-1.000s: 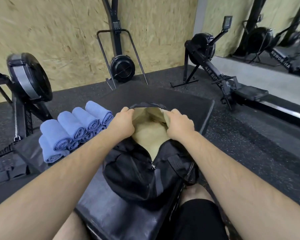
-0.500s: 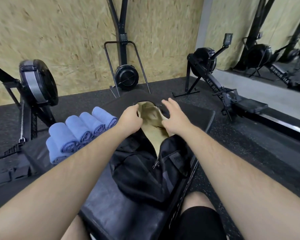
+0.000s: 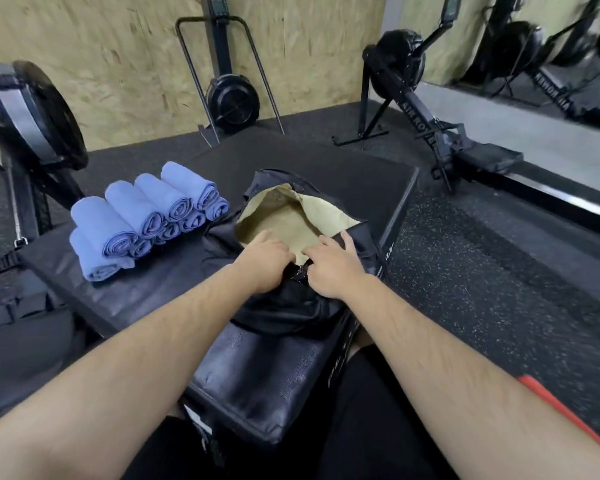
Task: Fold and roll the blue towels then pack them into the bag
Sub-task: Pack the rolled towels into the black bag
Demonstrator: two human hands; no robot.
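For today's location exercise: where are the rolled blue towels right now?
In the head view, the rolled blue towels sit stacked on the black padded bench, left of the bag and the left hand.

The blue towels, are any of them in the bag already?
No, the blue towels sit stacked on the black pad beside the bag, whose tan inside shows none.

Rolled blue towels (image 3: pixel 146 220) beside open, seemingly empty bag (image 3: pixel 278 220).

Pale chipboard wall (image 3: pixel 118 64) ahead of me, black speckled rubber floor (image 3: pixel 482 271), black rowing machine (image 3: pixel 426 123) on my right, wall mirror (image 3: pixel 568 74) beyond it
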